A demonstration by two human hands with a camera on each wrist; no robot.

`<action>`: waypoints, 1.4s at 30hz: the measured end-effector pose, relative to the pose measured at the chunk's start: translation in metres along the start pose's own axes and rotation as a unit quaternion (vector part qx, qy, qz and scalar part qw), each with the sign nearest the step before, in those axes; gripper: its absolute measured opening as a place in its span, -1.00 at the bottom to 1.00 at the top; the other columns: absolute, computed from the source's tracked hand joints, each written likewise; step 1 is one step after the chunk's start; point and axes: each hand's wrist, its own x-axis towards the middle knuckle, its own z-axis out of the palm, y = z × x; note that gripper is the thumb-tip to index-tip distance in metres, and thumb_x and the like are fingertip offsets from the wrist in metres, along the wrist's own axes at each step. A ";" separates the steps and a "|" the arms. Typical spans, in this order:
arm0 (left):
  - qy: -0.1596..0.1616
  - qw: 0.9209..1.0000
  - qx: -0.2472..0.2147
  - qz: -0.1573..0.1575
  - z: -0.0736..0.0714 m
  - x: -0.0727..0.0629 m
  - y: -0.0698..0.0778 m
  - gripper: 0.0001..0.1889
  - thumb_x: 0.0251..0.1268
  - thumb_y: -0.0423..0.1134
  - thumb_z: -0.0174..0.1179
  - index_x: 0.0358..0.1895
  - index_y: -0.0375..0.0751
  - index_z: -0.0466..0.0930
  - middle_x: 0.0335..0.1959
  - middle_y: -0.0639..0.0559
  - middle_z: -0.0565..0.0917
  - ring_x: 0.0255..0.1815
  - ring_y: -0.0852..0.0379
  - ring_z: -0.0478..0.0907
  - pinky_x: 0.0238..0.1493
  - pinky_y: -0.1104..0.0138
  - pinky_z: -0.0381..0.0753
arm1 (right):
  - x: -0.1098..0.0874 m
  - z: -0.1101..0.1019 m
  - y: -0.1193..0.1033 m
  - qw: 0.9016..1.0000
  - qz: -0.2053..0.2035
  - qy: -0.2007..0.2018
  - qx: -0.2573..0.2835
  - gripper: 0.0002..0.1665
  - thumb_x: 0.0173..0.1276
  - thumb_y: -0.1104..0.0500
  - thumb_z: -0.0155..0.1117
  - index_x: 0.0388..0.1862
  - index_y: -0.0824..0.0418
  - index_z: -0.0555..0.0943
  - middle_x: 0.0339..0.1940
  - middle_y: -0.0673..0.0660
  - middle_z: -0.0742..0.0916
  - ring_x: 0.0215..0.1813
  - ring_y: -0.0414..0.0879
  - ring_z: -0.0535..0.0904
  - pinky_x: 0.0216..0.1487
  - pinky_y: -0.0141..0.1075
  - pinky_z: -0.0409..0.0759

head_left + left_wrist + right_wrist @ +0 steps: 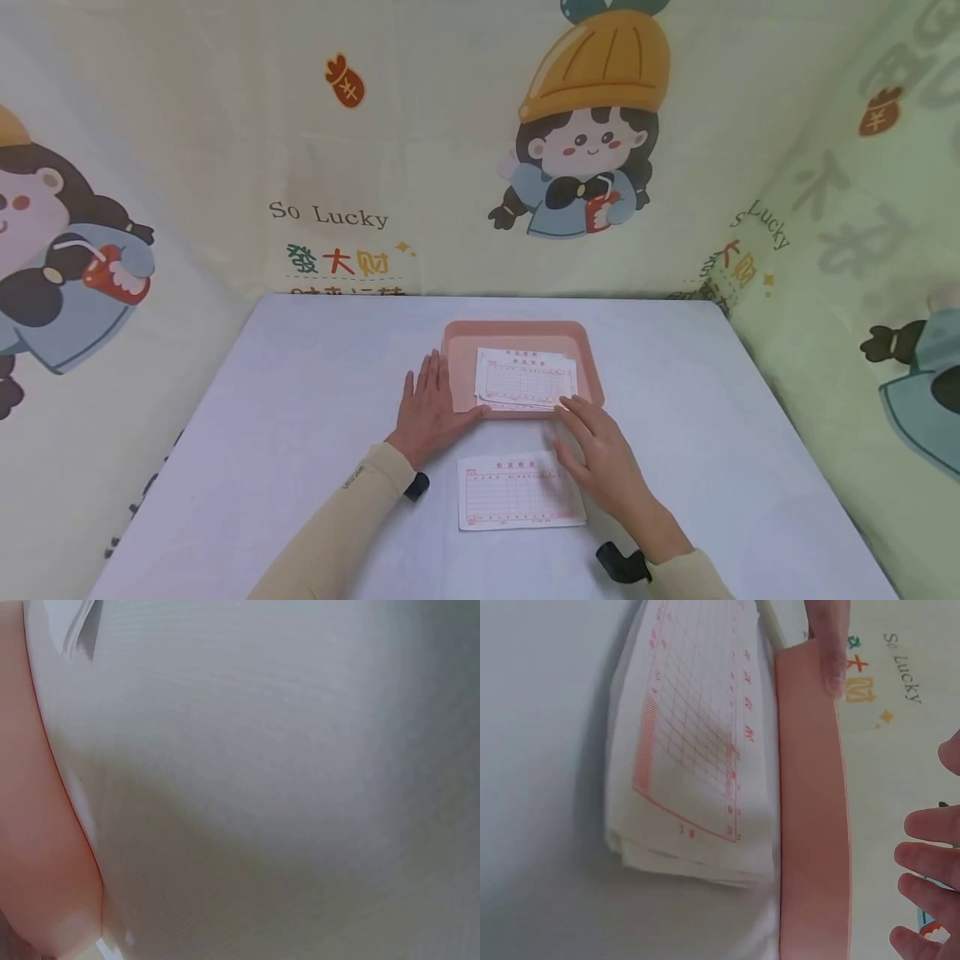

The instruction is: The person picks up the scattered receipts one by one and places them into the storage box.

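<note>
"So, what has the left hand [435, 412] got?"

"Nothing gripped. It lies flat along the left side of the pink tray [461, 358], fingers straight, thumb at the near rim."

"And the right hand [603, 458]?"

"Spread loosely by the near right corner. No pinch shows, though I can't tell whether its fingertips touch the slips [527, 379] in the tray or only hover."

"How do those slips lie?"

"Stacked, but a little out of line. A second pile [517, 493] rests on the table [337, 375], just on the near side of the tray, and the right wrist view shows its edges uneven too."

"Say it's about settling the sheets in the tray. How would you do it well?"

"I'd let the left side steady the rim while the right fingertips nudge stray edges lightly. Pressing hard could drag the top sheet alone."

"And the near pile?"

"Paper like that probably bends easily, so I'd square it first, then lift with fingers below, thumb on top."
</note>
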 end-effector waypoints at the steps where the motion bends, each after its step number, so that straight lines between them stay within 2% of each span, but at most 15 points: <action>1: -0.002 1.000 -0.001 -0.001 0.000 0.000 0.000 0.22 0.15 0.59 -0.06 0.58 -0.36 -0.12 0.62 -0.27 -0.05 0.65 -0.16 -0.11 0.58 -0.13 -0.08 | -0.002 0.000 0.000 1.000 -0.002 0.002 0.000 -0.39 0.18 0.13 0.43 0.21 0.29 0.59 0.26 0.24 0.63 0.32 0.20 0.51 0.28 0.07 0.46; 9: 0.003 1.000 -0.001 -0.003 0.001 0.000 0.001 0.23 0.13 0.58 -0.03 0.58 -0.36 -0.12 0.62 -0.27 -0.02 0.65 -0.16 -0.10 0.58 -0.12 -0.07 | -0.015 -0.004 0.000 1.000 0.004 0.000 0.013 -0.36 0.16 0.14 0.42 0.24 0.31 0.57 0.28 0.24 0.62 0.33 0.20 0.49 0.31 0.03 0.39; 12: 0.002 1.000 0.001 -0.004 0.000 0.000 0.001 0.23 0.13 0.58 -0.03 0.58 -0.36 -0.12 0.62 -0.27 -0.02 0.65 -0.16 -0.09 0.58 -0.12 -0.07 | -0.020 -0.004 -0.002 1.000 0.001 -0.002 0.021 -0.38 0.23 0.10 0.37 0.26 0.31 0.57 0.28 0.22 0.62 0.33 0.19 0.50 0.34 -0.03 0.37; 15: 0.003 1.000 0.002 -0.003 0.000 0.000 0.000 0.23 0.13 0.58 -0.03 0.58 -0.36 -0.12 0.62 -0.28 -0.01 0.65 -0.16 -0.09 0.58 -0.13 -0.06 | -0.025 -0.001 -0.004 1.000 -0.011 0.000 0.028 -0.41 0.45 -0.06 0.18 0.26 0.33 0.56 0.28 0.23 0.62 0.30 0.19 0.51 0.45 -0.19 0.27; 18: 0.006 1.000 0.002 -0.001 0.001 0.000 0.000 0.22 0.13 0.58 -0.03 0.58 -0.36 -0.11 0.61 -0.28 -0.01 0.65 -0.16 -0.09 0.58 -0.13 -0.06 | -0.029 0.001 -0.005 0.999 -0.028 0.011 0.044 -0.31 0.54 -0.18 -0.04 0.24 0.37 0.56 0.26 0.27 0.63 0.27 0.22 0.52 0.57 -0.37 0.05; 19: 0.006 1.000 0.001 -0.001 0.001 0.000 0.000 0.22 0.14 0.58 -0.03 0.58 -0.36 -0.11 0.62 -0.28 -0.01 0.65 -0.16 -0.09 0.58 -0.13 -0.06 | -0.030 0.002 -0.006 0.998 -0.034 0.015 0.051 -0.31 0.53 -0.17 -0.03 0.23 0.39 0.56 0.24 0.29 0.64 0.27 0.25 0.53 0.59 -0.40 -0.03; 21: 0.003 1.000 0.001 -0.001 0.001 0.000 0.000 0.23 0.14 0.58 -0.04 0.58 -0.36 -0.13 0.62 -0.27 -0.02 0.65 -0.15 -0.10 0.58 -0.12 -0.07 | -0.033 0.003 -0.008 0.997 -0.038 0.021 0.059 -0.37 0.46 -0.09 0.14 0.22 0.40 0.56 0.22 0.29 0.65 0.27 0.26 0.52 0.61 -0.42 -0.13; 24: 0.000 1.000 -0.001 0.000 0.001 0.001 -0.001 0.23 0.14 0.58 -0.05 0.58 -0.36 -0.14 0.62 -0.27 -0.04 0.65 -0.15 -0.11 0.58 -0.12 -0.07 | -0.038 0.005 -0.010 0.997 -0.038 0.018 0.060 -0.37 0.27 0.03 0.34 0.22 0.39 0.56 0.21 0.26 0.66 0.27 0.25 0.52 0.61 -0.39 -0.10; 26: -0.003 1.000 -0.002 0.000 0.000 0.001 -0.001 0.23 0.14 0.59 -0.05 0.58 -0.36 -0.14 0.62 -0.27 -0.05 0.65 -0.16 -0.11 0.58 -0.12 -0.08 | -0.042 0.006 -0.011 0.997 -0.040 0.014 0.059 -0.33 0.19 0.05 0.41 0.22 0.39 0.56 0.21 0.24 0.67 0.27 0.24 0.53 0.61 -0.37 -0.07; 35: -0.011 1.000 0.001 -0.003 0.000 0.001 -0.001 0.23 0.14 0.59 -0.06 0.59 -0.35 -0.16 0.63 -0.27 -0.07 0.66 -0.15 -0.13 0.58 -0.12 -0.09 | -0.060 0.008 -0.014 0.996 -0.052 -0.016 0.074 -0.28 0.39 -0.18 0.24 0.25 0.37 0.55 0.22 0.23 0.65 0.29 0.22 0.52 0.61 -0.39 -0.06; 42: -0.008 1.000 0.001 -0.001 -0.001 0.001 0.000 0.23 0.15 0.58 -0.06 0.58 -0.37 -0.15 0.62 -0.28 -0.06 0.65 -0.16 -0.12 0.58 -0.12 -0.08 | -0.068 0.012 -0.016 0.993 -0.081 -0.030 0.076 -0.24 0.29 -0.17 0.37 0.26 0.34 0.55 0.24 0.23 0.63 0.30 0.19 0.50 0.61 -0.39 -0.07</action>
